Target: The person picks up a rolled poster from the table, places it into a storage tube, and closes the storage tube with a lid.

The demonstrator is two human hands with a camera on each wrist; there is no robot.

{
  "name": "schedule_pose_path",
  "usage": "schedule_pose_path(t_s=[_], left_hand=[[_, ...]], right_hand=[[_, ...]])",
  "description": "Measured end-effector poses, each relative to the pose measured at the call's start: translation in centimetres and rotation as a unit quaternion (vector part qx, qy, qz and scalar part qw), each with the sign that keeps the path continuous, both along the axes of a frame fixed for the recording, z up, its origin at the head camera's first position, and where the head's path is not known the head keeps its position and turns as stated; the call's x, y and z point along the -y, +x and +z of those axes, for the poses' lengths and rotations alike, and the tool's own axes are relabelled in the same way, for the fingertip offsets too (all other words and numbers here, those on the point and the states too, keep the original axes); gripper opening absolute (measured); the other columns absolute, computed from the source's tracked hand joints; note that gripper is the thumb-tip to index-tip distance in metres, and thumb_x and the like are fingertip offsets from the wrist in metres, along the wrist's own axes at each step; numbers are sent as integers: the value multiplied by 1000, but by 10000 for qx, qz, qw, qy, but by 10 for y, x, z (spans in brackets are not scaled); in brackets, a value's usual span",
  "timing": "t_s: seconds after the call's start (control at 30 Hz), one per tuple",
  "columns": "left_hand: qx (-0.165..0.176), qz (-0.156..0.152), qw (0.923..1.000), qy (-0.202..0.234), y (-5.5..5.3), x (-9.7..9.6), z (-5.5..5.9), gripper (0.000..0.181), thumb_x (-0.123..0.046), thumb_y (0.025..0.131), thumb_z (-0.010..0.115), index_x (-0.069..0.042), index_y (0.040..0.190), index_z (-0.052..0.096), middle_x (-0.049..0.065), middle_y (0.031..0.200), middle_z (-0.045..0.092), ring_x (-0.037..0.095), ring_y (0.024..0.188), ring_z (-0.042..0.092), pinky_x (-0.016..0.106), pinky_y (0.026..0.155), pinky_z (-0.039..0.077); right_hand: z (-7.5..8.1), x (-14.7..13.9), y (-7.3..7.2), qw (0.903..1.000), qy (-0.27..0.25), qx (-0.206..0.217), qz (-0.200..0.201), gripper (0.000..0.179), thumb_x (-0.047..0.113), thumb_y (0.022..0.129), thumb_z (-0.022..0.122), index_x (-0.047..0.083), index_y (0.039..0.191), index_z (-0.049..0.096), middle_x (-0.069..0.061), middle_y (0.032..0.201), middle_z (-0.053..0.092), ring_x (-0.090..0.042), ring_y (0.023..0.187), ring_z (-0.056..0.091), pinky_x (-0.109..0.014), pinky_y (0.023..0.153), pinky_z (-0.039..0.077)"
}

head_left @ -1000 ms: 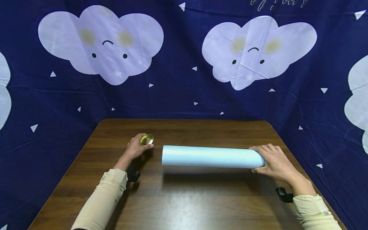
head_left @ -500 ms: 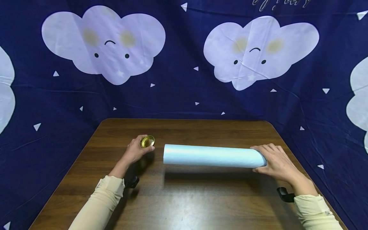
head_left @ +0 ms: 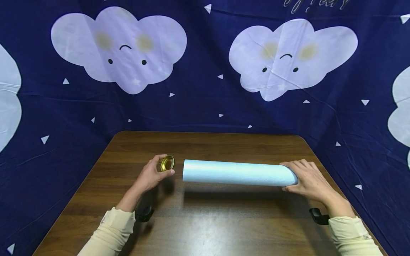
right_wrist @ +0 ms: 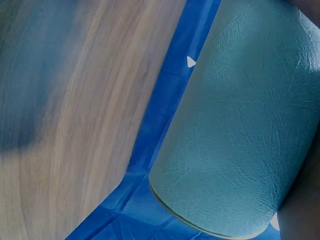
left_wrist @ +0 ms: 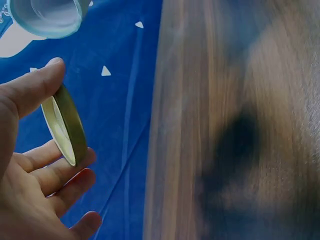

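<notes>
My left hand (head_left: 152, 176) pinches a round gold lid (head_left: 167, 163) by its edges, thumb on one side and fingers on the other. In the left wrist view the lid (left_wrist: 65, 125) is tipped up on edge, its shallow hollow visible. My right hand (head_left: 309, 179) grips the right end of a long light-blue tube (head_left: 237, 173), held level above the table. The tube's left end is open, with a pale inside (left_wrist: 47, 12) showing in the left wrist view. A small gap separates lid and tube. The right wrist view shows the tube's creased, leathery surface (right_wrist: 240, 120) and a thin gold rim (right_wrist: 200, 229).
A brown wooden table (head_left: 205, 217) with rounded far corners lies under both hands. Behind it hangs a dark blue cloth (head_left: 201, 106) printed with white clouds and small triangles. A black wrist device (head_left: 145, 213) sits below the left wrist, another (head_left: 318, 216) below the right.
My left hand has come slightly nearer to me, and the lid has turned from facing mostly upward to tilted on edge. The right hand and tube have barely moved; the view has shifted slightly.
</notes>
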State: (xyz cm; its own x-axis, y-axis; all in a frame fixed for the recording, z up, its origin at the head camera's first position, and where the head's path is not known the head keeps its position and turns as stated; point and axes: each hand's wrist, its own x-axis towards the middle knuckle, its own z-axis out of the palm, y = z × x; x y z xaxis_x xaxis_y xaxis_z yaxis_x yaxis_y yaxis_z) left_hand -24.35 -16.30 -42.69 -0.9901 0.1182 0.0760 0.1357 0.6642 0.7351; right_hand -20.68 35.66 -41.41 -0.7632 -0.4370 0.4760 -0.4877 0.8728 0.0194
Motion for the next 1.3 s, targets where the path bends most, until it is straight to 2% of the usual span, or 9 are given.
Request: schedule_pose_path(t_s=[0.27,0.4,0.53,0.63,0.73,0.83,0.93,1.03,1.3], left_hand=[[-219,-84,9989,409,17,-2,2,71,-37,79,74,-15,137,41,15,139,51,37,133,40,60,104,31],[-239,-244,9950,940,24,-4,3,68,-31,80,75,-12,136,42,17,135,54,37,132,41,60,105,30],[-193,-493,9869,1524,30,-6,3,64,-22,82,73,-8,136,41,19,133,55,37,133,41,53,105,32],[-114,-690,9792,1907,34,-7,2,61,-17,84,70,-7,136,40,19,134,54,34,131,43,40,100,41],[-44,-911,9689,2300,37,-8,1,59,-14,85,69,-7,136,40,19,136,52,22,127,47,25,89,47],[-55,-1199,9568,2649,39,-9,-1,57,-11,86,67,-6,135,39,20,140,49,6,121,50,19,84,49],[-131,-1437,9495,2785,40,-10,-3,55,-10,87,65,-5,135,39,20,142,46,-4,117,50,19,84,49],[-162,-1588,9455,2840,40,-12,-4,54,-10,88,64,-5,136,38,20,143,45,-4,120,48,20,84,49],[67,-1513,9458,2873,39,-18,-5,56,-12,87,66,-4,136,39,22,141,45,2,119,50,20,84,49]], right_hand=[[1,1,0,10000,41,39,-37,84,45,48,87,16,121,58,-7,104,66,-26,94,54,-36,74,29],[1,1,1,10000,38,43,-39,84,45,48,87,16,121,58,-7,105,66,-26,94,54,-36,74,29],[1,1,1,10000,39,35,-31,84,45,48,87,16,121,58,-7,105,66,-26,94,54,-36,74,29],[1,1,2,10000,37,41,-34,84,45,48,87,16,121,57,-7,105,66,-26,94,54,-36,74,29],[1,1,2,10000,15,50,-34,84,45,48,87,16,121,57,-7,105,66,-25,93,54,-36,74,29],[2,1,3,10000,-1,63,-35,84,45,48,87,16,121,57,-6,105,66,-25,93,54,-35,74,29],[2,2,3,10000,-10,67,-33,84,43,48,88,16,121,57,-6,106,66,-25,94,54,-35,74,29],[3,2,4,10000,-27,69,-10,83,42,48,89,16,121,57,-6,106,66,-25,94,54,-35,74,29],[3,3,4,10000,-43,37,81,83,41,48,89,16,121,57,-6,106,66,-24,95,53,-35,74,29]])
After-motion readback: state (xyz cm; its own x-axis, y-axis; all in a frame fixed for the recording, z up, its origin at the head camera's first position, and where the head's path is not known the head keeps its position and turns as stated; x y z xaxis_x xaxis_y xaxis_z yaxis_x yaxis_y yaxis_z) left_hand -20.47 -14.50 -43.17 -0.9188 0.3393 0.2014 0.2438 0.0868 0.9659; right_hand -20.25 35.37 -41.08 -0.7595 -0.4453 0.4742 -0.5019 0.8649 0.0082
